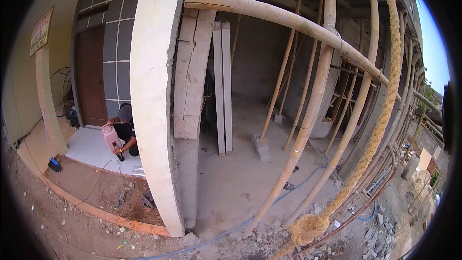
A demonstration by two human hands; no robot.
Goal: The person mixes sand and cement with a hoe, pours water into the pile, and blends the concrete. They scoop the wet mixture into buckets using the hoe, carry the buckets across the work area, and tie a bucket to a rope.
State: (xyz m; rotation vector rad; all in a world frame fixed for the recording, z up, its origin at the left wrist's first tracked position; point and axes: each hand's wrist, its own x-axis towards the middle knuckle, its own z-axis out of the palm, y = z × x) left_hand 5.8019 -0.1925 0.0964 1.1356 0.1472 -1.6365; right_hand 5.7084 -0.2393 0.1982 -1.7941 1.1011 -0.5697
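Observation:
Neither of my hands shows in the head view, so what they hold or touch is hidden. A thick yellow rope (373, 140) hangs down on the right, with a large knot (308, 229) near the bottom. Behind it stand upright bamboo poles (308, 110), crossed near the top by a horizontal bamboo pole (269, 9). At the left, a co-worker (126, 132) in dark clothes crouches on a pale floor, both hands on a pink container (111, 138).
A pale wall edge (154, 91) divides the tiled porch from the unfinished room. Two long boards (222, 89) lean inside. A blue hose (221, 236) crosses the ground, rubble (380, 231) lies at lower right, and a blue brush (55, 164) is at left.

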